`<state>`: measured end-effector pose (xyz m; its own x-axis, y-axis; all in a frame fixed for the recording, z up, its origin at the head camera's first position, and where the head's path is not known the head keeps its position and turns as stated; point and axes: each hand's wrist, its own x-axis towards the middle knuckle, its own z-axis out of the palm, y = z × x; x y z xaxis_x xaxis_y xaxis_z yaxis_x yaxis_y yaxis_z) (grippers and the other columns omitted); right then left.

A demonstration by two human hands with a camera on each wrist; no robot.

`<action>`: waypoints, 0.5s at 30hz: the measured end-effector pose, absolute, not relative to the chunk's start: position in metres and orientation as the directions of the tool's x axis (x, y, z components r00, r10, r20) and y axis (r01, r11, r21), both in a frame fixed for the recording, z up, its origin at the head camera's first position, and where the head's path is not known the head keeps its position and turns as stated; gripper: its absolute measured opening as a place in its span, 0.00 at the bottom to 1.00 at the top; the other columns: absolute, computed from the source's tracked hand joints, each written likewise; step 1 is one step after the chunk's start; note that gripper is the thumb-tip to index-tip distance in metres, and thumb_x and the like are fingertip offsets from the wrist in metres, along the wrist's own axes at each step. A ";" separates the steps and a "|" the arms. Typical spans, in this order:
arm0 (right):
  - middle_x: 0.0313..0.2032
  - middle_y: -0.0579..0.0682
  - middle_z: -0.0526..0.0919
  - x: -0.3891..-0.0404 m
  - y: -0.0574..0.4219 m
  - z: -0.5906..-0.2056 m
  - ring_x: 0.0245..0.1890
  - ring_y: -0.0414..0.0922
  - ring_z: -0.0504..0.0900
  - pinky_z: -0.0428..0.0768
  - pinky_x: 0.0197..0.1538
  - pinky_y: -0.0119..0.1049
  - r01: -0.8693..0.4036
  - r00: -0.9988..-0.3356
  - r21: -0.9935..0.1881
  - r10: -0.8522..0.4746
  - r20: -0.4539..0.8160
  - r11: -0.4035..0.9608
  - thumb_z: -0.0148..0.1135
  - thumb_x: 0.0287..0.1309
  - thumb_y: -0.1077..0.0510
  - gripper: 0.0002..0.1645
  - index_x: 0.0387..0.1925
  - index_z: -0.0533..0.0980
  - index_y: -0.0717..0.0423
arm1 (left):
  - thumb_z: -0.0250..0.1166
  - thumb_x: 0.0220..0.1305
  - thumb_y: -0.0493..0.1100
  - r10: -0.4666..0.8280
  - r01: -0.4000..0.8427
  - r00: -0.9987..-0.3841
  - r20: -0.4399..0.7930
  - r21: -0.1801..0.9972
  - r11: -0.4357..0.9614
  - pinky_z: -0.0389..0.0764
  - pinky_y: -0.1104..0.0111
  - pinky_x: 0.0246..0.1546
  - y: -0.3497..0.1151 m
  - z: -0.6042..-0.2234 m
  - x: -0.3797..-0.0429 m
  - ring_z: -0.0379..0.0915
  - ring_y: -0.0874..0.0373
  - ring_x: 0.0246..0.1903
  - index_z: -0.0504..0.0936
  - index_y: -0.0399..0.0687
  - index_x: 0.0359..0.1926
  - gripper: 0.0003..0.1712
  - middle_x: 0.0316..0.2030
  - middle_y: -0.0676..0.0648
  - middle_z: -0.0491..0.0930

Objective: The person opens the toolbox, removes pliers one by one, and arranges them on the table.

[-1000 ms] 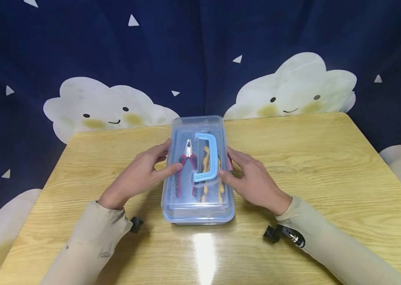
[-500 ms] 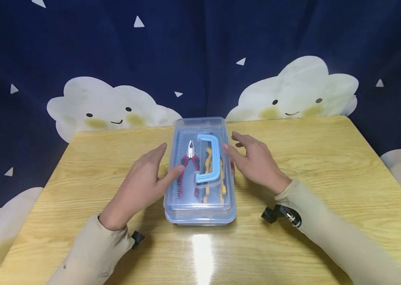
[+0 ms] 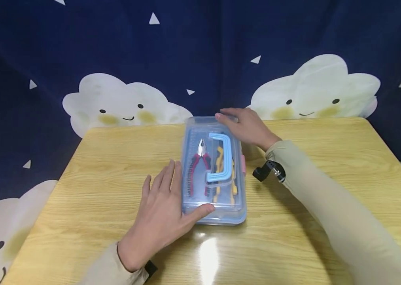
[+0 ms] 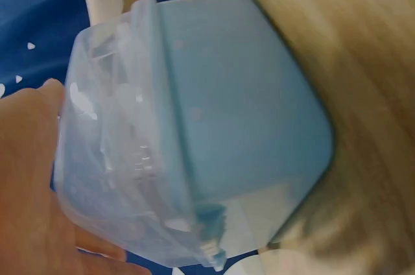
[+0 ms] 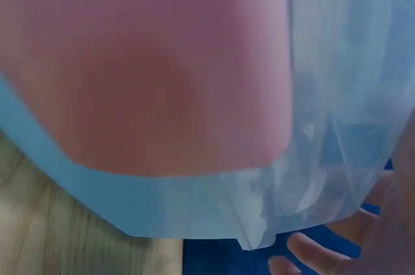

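Note:
A toolbox (image 3: 197,122) with a clear lid and pale blue body stands on the table. A light blue handle (image 3: 227,158) lies flat on the lid. Through the lid show pliers (image 3: 201,148) with red and black grips, and yellow pieces (image 3: 234,189) of unclear kind. In the right wrist view a pink latch (image 5: 175,93) covers the box's side. My left hand (image 3: 161,213) lies at the near left corner, fingers straight along the side, thumb over the lid's near edge. At the far right corner my right hand (image 3: 246,124) reaches round, thumb near the lid's top; its fingertips are partly hidden.
The wooden table (image 3: 122,158) extends to both sides of the toolbox. Behind it hangs a dark blue curtain (image 3: 204,51) with white clouds and triangles. A small black camera mount (image 3: 262,172) sits on the right wrist.
My left hand has slid toward the near left corner, its fingers straightening. My right hand has moved away from me to the far right corner, uncovering the pink latch. The toolbox stays closed.

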<state>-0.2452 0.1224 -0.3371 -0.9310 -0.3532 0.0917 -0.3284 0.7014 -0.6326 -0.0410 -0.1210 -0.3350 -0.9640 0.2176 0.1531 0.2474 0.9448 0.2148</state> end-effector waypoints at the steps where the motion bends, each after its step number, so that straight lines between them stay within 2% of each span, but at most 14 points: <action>1: 0.70 0.55 0.77 -0.247 0.122 -0.337 0.74 0.56 0.72 0.69 0.77 0.55 -0.332 -0.928 -0.627 -0.362 0.084 0.705 0.47 0.74 0.30 0.41 0.71 0.73 0.52 | 0.52 0.56 0.88 0.218 0.249 -0.963 0.160 0.207 0.946 0.62 0.31 0.72 -0.120 -0.337 -0.040 0.64 0.35 0.74 0.56 0.36 0.80 0.71 0.78 0.35 0.62; 4: 0.66 0.55 0.81 -0.250 0.123 -0.337 0.69 0.56 0.77 0.73 0.73 0.55 -0.321 -0.929 -0.626 -0.365 0.062 0.711 0.47 0.74 0.33 0.36 0.67 0.77 0.51 | 0.45 0.63 0.86 0.231 0.273 -0.950 0.209 0.206 0.940 0.61 0.32 0.73 -0.120 -0.343 -0.040 0.63 0.36 0.75 0.55 0.37 0.80 0.66 0.77 0.35 0.62; 8: 0.65 0.55 0.82 -0.250 0.124 -0.339 0.68 0.56 0.78 0.73 0.72 0.54 -0.302 -0.937 -0.637 -0.344 0.062 0.709 0.45 0.77 0.38 0.30 0.65 0.78 0.50 | 0.36 0.70 0.82 0.252 0.313 -0.928 0.273 0.208 0.927 0.62 0.33 0.73 -0.121 -0.349 -0.043 0.64 0.39 0.76 0.57 0.37 0.79 0.60 0.76 0.35 0.64; 10: 0.66 0.54 0.81 -0.250 0.124 -0.341 0.69 0.56 0.77 0.73 0.73 0.53 -0.297 -0.940 -0.647 -0.336 0.066 0.703 0.44 0.78 0.40 0.30 0.66 0.77 0.50 | 0.37 0.71 0.80 0.254 0.318 -0.925 0.282 0.210 0.925 0.63 0.34 0.73 -0.122 -0.350 -0.045 0.64 0.41 0.76 0.58 0.37 0.79 0.58 0.76 0.35 0.66; 15: 0.66 0.56 0.80 -0.248 0.126 -0.343 0.69 0.56 0.76 0.72 0.74 0.54 -0.285 -0.943 -0.653 -0.328 0.060 0.702 0.43 0.79 0.40 0.31 0.68 0.75 0.52 | 0.48 0.72 0.77 0.242 0.299 -0.939 0.246 0.230 0.926 0.64 0.35 0.73 -0.126 -0.351 -0.048 0.65 0.39 0.75 0.56 0.38 0.80 0.55 0.77 0.36 0.64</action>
